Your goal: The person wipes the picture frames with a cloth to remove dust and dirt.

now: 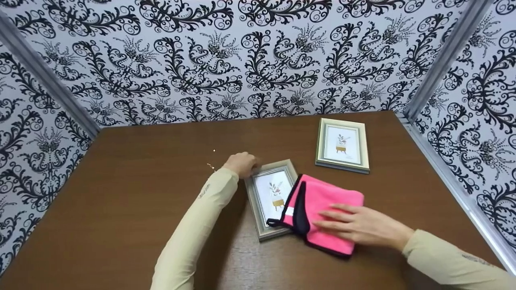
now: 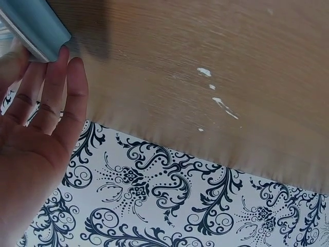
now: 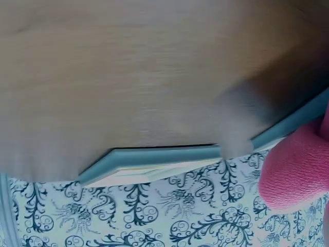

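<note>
A picture frame (image 1: 254, 201) with a plant print lies tilted on the brown table. My left hand (image 1: 242, 164) grips its upper left corner; in the left wrist view, the fingers (image 2: 76, 85) curl at the frame's blue-grey edge (image 2: 43, 25). My right hand (image 1: 356, 225) holds a folded pink cloth (image 1: 330, 193) with black trim, its fingers lying over the top; the thumb is hidden. The cloth covers the frame's lower right part. In the right wrist view, a pink fold (image 3: 295, 170) shows near a blurred frame edge (image 3: 169, 154).
A second, similar picture frame (image 1: 342, 146) lies at the back right of the table (image 1: 141, 193). Small pale flecks (image 1: 210, 166) mark the tabletop left of my left hand. Patterned walls (image 1: 217, 60) enclose the back and sides.
</note>
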The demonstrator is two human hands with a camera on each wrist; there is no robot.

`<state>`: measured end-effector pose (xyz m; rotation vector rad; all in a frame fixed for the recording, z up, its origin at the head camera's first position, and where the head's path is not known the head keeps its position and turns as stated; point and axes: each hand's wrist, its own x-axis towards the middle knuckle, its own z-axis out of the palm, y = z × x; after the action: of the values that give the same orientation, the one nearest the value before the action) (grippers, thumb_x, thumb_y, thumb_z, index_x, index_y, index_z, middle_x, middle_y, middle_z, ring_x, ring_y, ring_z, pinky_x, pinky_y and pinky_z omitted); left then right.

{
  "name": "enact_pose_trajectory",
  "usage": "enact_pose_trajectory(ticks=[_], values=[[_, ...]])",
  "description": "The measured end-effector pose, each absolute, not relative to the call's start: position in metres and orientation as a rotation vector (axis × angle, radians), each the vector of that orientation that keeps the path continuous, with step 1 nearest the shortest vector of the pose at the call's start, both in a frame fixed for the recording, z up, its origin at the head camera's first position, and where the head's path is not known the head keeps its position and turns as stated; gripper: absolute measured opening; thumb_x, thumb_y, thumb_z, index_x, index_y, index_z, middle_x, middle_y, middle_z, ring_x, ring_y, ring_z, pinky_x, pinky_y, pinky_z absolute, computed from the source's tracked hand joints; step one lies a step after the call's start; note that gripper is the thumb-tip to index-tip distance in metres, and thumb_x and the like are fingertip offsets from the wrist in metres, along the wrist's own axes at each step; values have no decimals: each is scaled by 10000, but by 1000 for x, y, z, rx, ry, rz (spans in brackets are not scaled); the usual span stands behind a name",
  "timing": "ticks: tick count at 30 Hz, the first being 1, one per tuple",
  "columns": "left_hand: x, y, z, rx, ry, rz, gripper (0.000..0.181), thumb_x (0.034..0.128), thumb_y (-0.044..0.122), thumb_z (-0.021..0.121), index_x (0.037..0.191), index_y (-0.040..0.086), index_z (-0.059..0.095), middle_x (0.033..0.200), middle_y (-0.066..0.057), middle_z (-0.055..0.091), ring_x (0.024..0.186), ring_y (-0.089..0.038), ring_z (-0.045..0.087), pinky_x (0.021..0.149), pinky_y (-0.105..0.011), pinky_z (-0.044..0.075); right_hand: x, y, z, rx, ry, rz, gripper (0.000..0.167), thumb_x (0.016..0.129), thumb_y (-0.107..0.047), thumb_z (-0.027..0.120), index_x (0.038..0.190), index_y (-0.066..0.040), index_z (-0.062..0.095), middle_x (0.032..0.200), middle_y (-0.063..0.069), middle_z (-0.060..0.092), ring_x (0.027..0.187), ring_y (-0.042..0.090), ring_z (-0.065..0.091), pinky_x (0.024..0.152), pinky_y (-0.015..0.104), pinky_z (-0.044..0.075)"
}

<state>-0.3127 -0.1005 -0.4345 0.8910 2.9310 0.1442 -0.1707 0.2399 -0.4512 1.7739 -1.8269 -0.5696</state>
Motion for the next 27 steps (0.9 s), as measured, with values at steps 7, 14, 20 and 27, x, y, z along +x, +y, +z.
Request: enact_pose_trajectory(ticks=[7,14,20,27], values=[[-314,-100,-436,898,2960,148,39,807,64,700,789,97,692,783,-94,653,771,-334,631,671,-490,526,-173,211,-452,1807,-1763,-759,440,883,-241,415,1279,-257,609,1508,-8,375,1352,228,372,1117,413,245],[-316,-95,-434,936,2962,170,287,759,-12,660,600,93,444,617,-20,408,618,-237,423,601,-448,471,-162,156,-458,1808,-1787,-591,447,902,-288,461,1335,-251,565,1484,10,414,1337,213,398,1113,390,256],[-318,-92,-433,921,2947,162,280,782,34,686,612,109,477,651,-52,477,647,-276,508,654,-463,513,-151,139,-464,1890,-1993,-123,582,804,-132,607,1378,-191,533,1460,91,440,1325,294,415,1091,379,294],[-321,-96,-431,786,2926,158,240,758,39,750,650,92,542,822,-147,622,820,-344,622,736,-456,525,-145,113,-462,1937,-1958,-110,672,726,-260,717,1369,-177,541,1436,75,470,1326,299,411,1091,391,299]])
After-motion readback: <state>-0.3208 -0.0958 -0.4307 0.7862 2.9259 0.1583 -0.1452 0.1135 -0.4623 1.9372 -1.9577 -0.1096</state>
